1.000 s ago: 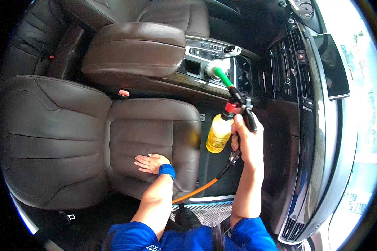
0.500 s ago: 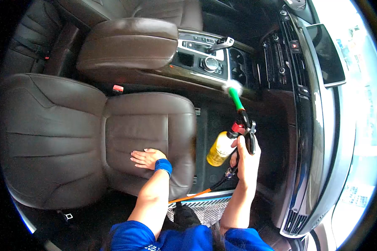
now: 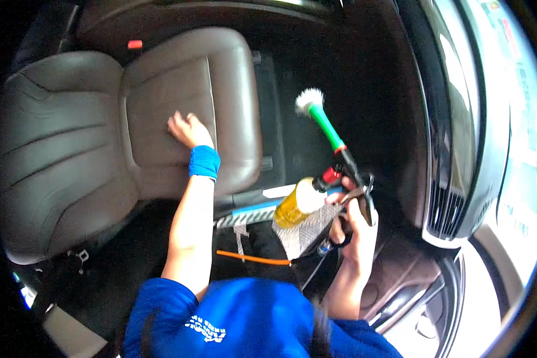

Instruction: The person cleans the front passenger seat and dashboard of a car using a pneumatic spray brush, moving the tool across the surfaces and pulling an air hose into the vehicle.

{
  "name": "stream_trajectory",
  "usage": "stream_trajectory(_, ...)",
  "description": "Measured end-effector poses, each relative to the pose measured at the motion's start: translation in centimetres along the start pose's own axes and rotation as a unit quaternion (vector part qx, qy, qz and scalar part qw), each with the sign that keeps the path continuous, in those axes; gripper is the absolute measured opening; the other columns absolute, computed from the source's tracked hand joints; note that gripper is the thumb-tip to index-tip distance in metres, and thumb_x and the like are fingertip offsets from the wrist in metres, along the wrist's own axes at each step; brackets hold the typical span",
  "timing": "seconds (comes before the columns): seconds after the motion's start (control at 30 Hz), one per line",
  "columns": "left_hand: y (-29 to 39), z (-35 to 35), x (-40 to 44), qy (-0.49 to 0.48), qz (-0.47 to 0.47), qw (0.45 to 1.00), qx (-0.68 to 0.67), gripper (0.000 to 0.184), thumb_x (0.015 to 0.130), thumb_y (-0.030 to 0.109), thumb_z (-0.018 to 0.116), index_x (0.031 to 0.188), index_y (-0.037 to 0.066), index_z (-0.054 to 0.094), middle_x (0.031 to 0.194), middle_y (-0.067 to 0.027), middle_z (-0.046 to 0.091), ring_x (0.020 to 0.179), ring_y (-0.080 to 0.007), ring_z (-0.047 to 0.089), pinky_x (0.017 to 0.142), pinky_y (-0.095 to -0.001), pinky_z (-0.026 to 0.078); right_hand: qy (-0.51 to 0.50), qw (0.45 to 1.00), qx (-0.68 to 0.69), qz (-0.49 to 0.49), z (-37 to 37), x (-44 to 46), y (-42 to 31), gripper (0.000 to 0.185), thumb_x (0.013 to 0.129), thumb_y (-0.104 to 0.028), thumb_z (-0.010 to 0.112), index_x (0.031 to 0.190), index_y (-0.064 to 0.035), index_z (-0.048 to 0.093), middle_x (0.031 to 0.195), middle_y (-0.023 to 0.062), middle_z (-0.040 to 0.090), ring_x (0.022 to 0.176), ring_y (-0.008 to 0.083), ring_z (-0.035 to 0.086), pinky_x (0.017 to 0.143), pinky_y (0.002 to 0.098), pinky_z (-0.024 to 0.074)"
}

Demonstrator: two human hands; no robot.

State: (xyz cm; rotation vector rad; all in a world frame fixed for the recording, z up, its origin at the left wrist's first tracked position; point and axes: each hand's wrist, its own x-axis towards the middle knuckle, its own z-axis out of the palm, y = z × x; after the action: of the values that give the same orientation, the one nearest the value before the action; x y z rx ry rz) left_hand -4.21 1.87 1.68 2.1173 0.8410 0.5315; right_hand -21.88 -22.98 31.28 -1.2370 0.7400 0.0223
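Note:
My right hand is wrapped round the black handle of a spray gun. The gun has a green nozzle tube ending in a white round brush, which points up and away over the dark footwell. A bottle of yellow liquid hangs tilted from a red collar on the gun. An orange hose runs below the bottle. My left hand, slightly blurred, is on or just over the brown leather seat cushion, its fingers apart and holding nothing. A blue band circles that wrist.
The seat backrest is at the left, with a red buckle behind the cushion. The dashboard edge with an air vent runs down the right. Below lie the door sill and open door.
The view has shifted so the centre console is out of sight. The spray gun and brush have moved from the console toward me, over the footwell. My left hand's fingers look less flat.

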Motion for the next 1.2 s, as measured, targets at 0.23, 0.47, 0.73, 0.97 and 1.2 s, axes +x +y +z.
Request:
stream_trajectory(0.23,16.8,-15.1,-13.5,-0.658,0.042,0.691,-0.298,0.026,0.094,0.013,0.051,0.113,0.000,0.063,0.113,-0.0096,0.064,0.111,-0.0175,0.056,0.098,-0.0310,0.042,-0.042,0.996,0.074,0.025,-2.6,-5.7,1.0,0.056,0.080,-0.003,0.050,0.134,0.0020,0.038,0.101,0.0208,0.059,0.037,0.0072,0.039,0.033,0.0204,0.0331)
stream_trajectory(0.47,16.8,-17.9,-17.3,-0.761,-0.135,0.532,-0.345,0.042,0.098,0.035,0.047,0.114,-0.001,0.061,0.096,-0.0069,0.066,0.085,-0.0104,0.061,0.078,-0.0251,0.050,-0.092,0.989,0.117,0.004,-2.6,-10.5,-0.7,0.057,0.079,-0.003,0.047,0.136,0.0012,0.037,0.103,0.0192,0.056,0.039,0.0059,0.035,0.037,0.0200,0.0309)
stream_trajectory(0.73,10.3,-24.7,-15.5,-0.809,-0.062,0.494,-0.311,0.067,0.091,0.044,0.056,0.135,-0.004,0.039,0.132,-0.0123,0.049,0.124,-0.0200,0.044,0.105,-0.0331,0.031,-0.104,0.969,0.221,0.027,-4.2,-12.6,-1.5,0.060,0.079,-0.003,0.045,0.138,0.0001,0.034,0.108,0.0189,0.055,0.041,0.0051,0.033,0.040,0.0203,0.0333)
stream_trajectory(0.97,13.0,-33.4,-16.6,-0.459,0.300,0.807,-0.218,0.033,0.084,0.013,0.062,0.115,0.003,0.059,0.110,-0.0131,0.060,0.102,-0.0252,0.058,0.089,-0.0356,0.046,-0.160,0.959,0.236,-0.010,-3.8,-13.0,-1.0,0.059,0.080,-0.002,0.043,0.139,-0.0037,0.035,0.110,0.0195,0.060,0.041,0.0058,0.039,0.040,0.0206,0.0351)
stream_trajectory(1.2,15.0,-35.2,-21.1,-0.846,-0.184,0.409,-0.287,0.036,0.100,0.031,0.043,0.120,0.003,0.053,0.092,-0.0077,0.065,0.077,-0.0102,0.061,0.063,-0.0207,0.047,-0.136,0.973,0.188,-0.004,-1.0,-14.2,-1.6,0.056,0.079,-0.002,0.047,0.134,-0.0061,0.043,0.102,0.0140,0.064,0.040,0.0069,0.039,0.037,0.0217,0.0335)
